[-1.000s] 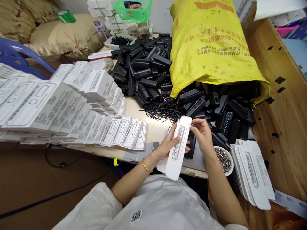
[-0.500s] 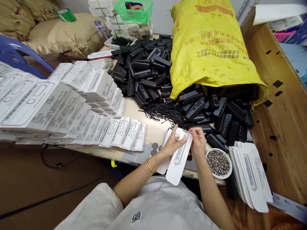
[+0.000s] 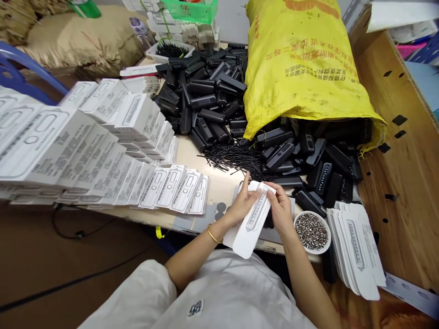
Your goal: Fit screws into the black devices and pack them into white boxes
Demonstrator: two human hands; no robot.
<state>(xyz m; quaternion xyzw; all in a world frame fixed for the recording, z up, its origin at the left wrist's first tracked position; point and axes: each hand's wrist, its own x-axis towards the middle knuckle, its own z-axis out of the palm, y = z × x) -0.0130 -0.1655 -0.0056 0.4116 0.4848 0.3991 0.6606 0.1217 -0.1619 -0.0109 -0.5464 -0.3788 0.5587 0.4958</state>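
While the left hand (image 3: 242, 205) grips the white carton (image 3: 252, 219) by its edge above the table's (image 3: 219, 187) near edge, the right hand (image 3: 281, 208) pinches its top flap; best keep the carton steady and crease the flap squarely, clear of the screw bowl (image 3: 312, 230).

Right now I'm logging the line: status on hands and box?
Left hand and right hand both on the white box. Bowl of screws beside right hand. Nothing blocking.
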